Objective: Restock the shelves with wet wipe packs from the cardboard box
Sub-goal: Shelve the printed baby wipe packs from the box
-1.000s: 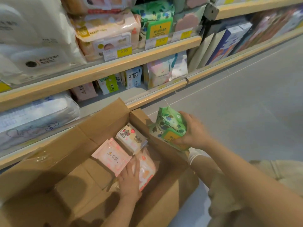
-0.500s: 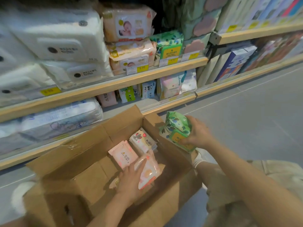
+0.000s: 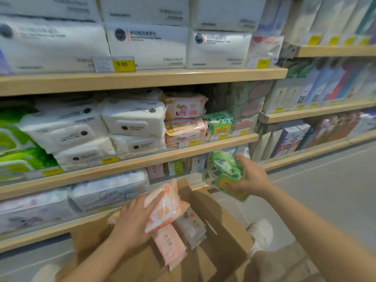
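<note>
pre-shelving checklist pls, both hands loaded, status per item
1. Right hand grips the green pack: ok, fingers wrapped round it.
2. Left hand holds the pink-orange pack: ok, lifted above the cardboard box.
3. Matching spot for the green pack: ok, the same green design sits on the middle shelf, with a dark gap above it.
4. Matching spot for the pink-orange pack: cannot tell, the peach baby-wipe packs look similar but the print is blurred.
5. Box stock left: ok, pink and white packs remain inside.
</note>
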Tool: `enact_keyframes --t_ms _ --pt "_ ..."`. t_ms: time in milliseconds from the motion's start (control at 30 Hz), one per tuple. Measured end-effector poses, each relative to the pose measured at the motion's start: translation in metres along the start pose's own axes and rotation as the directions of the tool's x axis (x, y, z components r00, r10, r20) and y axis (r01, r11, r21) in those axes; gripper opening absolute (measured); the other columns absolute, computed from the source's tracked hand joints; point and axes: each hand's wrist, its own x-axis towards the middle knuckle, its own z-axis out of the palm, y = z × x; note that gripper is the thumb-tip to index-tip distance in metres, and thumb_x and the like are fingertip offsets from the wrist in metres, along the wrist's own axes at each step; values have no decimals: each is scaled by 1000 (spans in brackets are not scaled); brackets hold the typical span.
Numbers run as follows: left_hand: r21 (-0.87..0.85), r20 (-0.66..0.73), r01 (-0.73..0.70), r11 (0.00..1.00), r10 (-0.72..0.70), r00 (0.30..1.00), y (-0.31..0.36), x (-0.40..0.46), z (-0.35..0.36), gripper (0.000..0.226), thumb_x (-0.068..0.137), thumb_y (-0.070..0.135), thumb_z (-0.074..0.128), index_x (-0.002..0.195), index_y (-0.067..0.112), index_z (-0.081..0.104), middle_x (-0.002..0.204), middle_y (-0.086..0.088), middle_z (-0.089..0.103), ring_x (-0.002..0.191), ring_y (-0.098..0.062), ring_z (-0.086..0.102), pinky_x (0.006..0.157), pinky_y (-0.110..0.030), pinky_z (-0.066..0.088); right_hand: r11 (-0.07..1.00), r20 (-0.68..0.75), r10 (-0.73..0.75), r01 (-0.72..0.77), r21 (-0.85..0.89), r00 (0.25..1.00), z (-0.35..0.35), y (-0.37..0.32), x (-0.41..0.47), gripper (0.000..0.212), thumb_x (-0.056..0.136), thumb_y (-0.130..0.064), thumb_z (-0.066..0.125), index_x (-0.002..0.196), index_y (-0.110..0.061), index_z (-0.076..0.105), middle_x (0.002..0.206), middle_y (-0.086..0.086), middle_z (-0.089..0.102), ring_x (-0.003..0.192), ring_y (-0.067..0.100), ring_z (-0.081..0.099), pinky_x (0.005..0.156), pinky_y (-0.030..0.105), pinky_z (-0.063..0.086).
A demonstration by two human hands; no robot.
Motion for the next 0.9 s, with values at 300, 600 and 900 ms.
enact_keyframes --t_ms 300,600,900 --pt "48 -178 -28 998 36 983 -36 76 -51 105 70 56 61 141 51 -16 146 -4 29 126 -28 36 98 -42 36 925 -155 -262 203 -320 953 -51 -29 104 98 62 -63 73 141 -32 24 134 -2 45 121 24 43 101 42 32" --pt "88 -245 -156 984 173 954 -19 169 -58 98 75 63 52 138 52 -22 147 -6 23 129 -29 30 98 -43 33 819 -87 -333 243 -520 939 -86 -36 232 89 79 -34 71 149 -27 18 148 9 34 136 29 29 113 49 15" --pt "93 -271 -163 982 182 945 -18 182 -55 104 70 49 69 146 44 -2 138 -6 33 121 -27 36 92 -43 35 941 -226 -260 194 -277 939 -44 -65 226 91 77 -36 66 149 -27 11 143 14 32 136 33 24 113 60 1"
